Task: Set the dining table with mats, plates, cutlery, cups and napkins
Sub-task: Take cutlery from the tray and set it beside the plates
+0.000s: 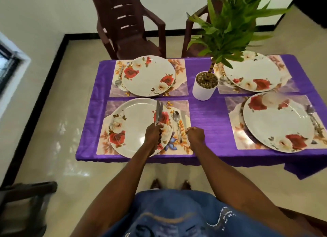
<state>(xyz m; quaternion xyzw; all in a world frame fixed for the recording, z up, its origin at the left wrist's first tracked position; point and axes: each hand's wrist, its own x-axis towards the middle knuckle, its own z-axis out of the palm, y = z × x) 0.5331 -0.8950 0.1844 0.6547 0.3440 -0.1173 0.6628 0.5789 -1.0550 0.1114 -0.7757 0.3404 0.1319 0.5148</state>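
Several floral mats lie on a purple tablecloth (207,116), each bearing a rose-patterned plate. Over the near left plate (136,125) my left hand (153,134) grips a bunch of knives (158,113), blades pointing away from me. My right hand (195,135) pinches the handle of one knife (184,121) lying on the near left mat (184,105), just right of a spoon (177,121). Another spoon (119,78) lies left of the far left plate (150,75). A piece of cutlery (313,118) lies right of the near right plate (277,121).
A white pot with a tall green plant (205,88) stands mid-table between the far mats, its leaves hanging over the far right plate (254,72). Two brown plastic chairs (127,28) stand beyond the table. Another chair (23,201) is at my lower left.
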